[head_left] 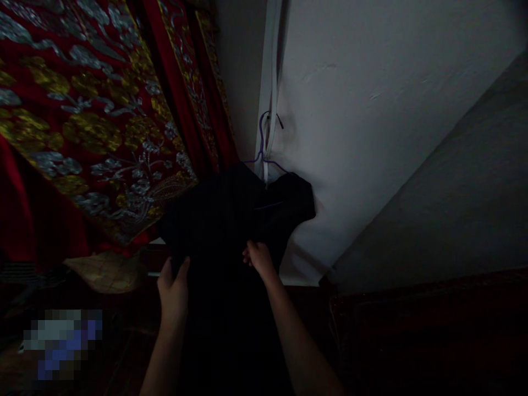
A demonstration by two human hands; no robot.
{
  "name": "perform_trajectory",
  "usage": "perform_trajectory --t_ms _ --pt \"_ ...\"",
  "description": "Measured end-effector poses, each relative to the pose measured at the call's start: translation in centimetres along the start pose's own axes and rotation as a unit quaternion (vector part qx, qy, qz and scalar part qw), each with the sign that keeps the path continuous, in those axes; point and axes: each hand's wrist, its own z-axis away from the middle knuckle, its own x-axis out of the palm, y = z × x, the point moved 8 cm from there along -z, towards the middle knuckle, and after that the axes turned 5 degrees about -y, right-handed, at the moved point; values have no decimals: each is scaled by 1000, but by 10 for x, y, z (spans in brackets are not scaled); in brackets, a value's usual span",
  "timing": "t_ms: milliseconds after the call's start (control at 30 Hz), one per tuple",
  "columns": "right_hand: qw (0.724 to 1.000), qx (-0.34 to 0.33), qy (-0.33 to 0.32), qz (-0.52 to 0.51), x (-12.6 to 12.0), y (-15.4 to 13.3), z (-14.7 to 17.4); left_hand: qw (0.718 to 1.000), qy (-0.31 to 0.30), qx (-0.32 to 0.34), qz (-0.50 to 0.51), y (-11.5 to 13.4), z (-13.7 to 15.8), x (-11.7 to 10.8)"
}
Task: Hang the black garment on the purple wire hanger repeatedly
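Observation:
A black short-sleeved garment [223,220] hangs on a thin purple hanger [262,137] against the wall. My left hand [173,286] is at the garment's left side, with dark cloth between thumb and fingers. In front of the chest part, my right hand [259,257] has its fingers curled together on the cloth. So dark is the fabric that its folds and lower end cannot be made out.
Red cloth with gold and silver embroidery [91,126] hangs at the left. A white strap [273,71] runs down the pale wall [350,110]. Below the red cloth sits a tan checked item [109,272], beside a blurred-out patch [61,341].

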Motion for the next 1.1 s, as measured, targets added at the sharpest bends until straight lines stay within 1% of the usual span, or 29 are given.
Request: perform_trajectory --t_ms 33,100,133,167,200,233,300,333,367,433,500,600,700,767,867,933,967,1033,1100 --pt "1000 0 3 -4 -4 4 7 998 29 51 -29 10 5 -4" --pt "1000 -4 13 -12 -13 12 27 979 76 169 -83 34 22 -5" --pt "1000 -8 19 -16 -18 15 38 965 79 224 -111 44 32 0" --pt "999 -13 26 -21 -22 17 50 952 53 265 -143 50 42 11" --pt "999 -22 32 -29 -25 18 62 941 -6 288 -177 51 51 29" --pt "998 -34 35 -42 -28 17 72 929 -86 295 -208 47 59 50" --pt "995 -62 27 -75 -30 11 90 896 -255 267 -246 27 75 92" --pt "993 -75 17 -92 -29 7 98 882 -314 247 -252 16 82 107" --pt "991 -83 5 -107 -28 3 104 874 -344 231 -254 8 86 118" --pt "988 -85 -17 -128 -25 -3 113 876 -347 219 -255 -1 88 128" --pt "986 -88 -33 -137 -24 -9 120 881 -343 211 -250 -2 88 131" --pt "986 -94 -63 -122 -22 -16 127 890 -338 196 -235 2 86 129" --pt "986 -74 -113 -98 -19 -22 128 899 -319 184 -237 2 85 124" --pt "984 -67 -128 -104 -22 -36 124 900 -317 173 -242 -3 87 125" --pt "985 -93 -102 -103 -40 -73 112 900 -322 167 -243 -11 94 129" --pt "987 -111 -100 -62 -49 -92 104 903 -317 171 -234 -10 97 130" --pt "987 -113 -106 -35 -51 -95 102 906 -312 173 -226 -9 98 130" --pt "988 -102 -114 13 -51 -86 101 913 -304 178 -207 -5 98 127" --pt "991 -89 -96 24 -50 -63 105 919 -296 179 -189 -3 97 124"
